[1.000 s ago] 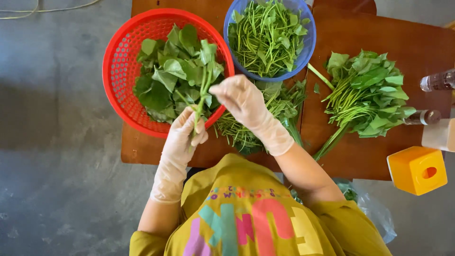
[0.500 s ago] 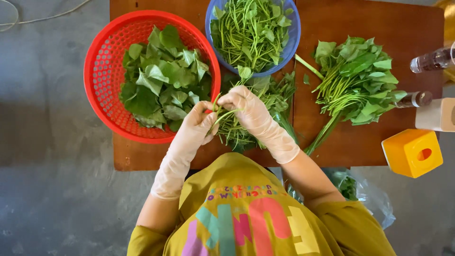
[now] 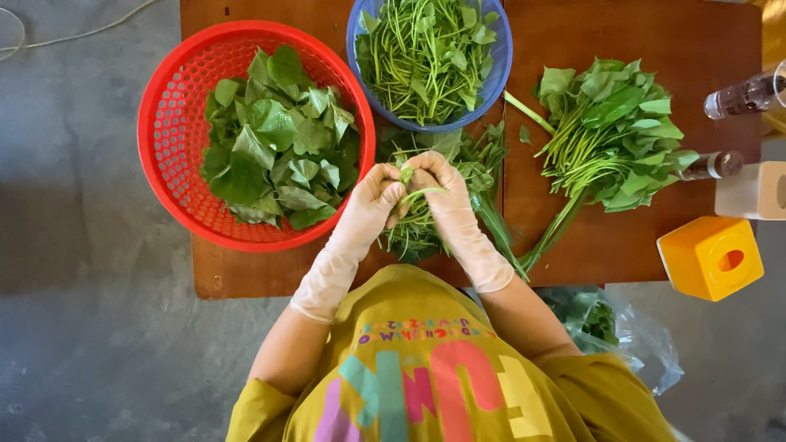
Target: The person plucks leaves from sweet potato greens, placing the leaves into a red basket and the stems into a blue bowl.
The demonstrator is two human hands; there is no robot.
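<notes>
Brown tabletop: the wooden table [image 3: 639, 254] ended just ahead of the seated person's chest, its near edge bare to the left below the basket and to the right below the bunch.
Open room: grey floor lay wide to the left; the table's right strip was crowded by a yellow box [image 3: 709, 257] and two bottles [image 3: 741, 96].
Containers: a red mesh basket [image 3: 168, 139] of picked leaves stood far left, a blue bowl [image 3: 495, 78] of thin stems just right of it.
Stem: a slim green stem [image 3: 412, 190] with a small leaf, bent between the fingers.
Left hand [image 3: 372, 200]: gloved, fingertips closed on the stem's left end.
Right hand [image 3: 438, 184]: gloved, fingers curled shut on the same stem, touching the left.
Position: the stem sat between both hands, above a loose pile of greens [image 3: 475, 160]; an untrimmed leafy bunch [image 3: 614, 135] lay well right.
</notes>
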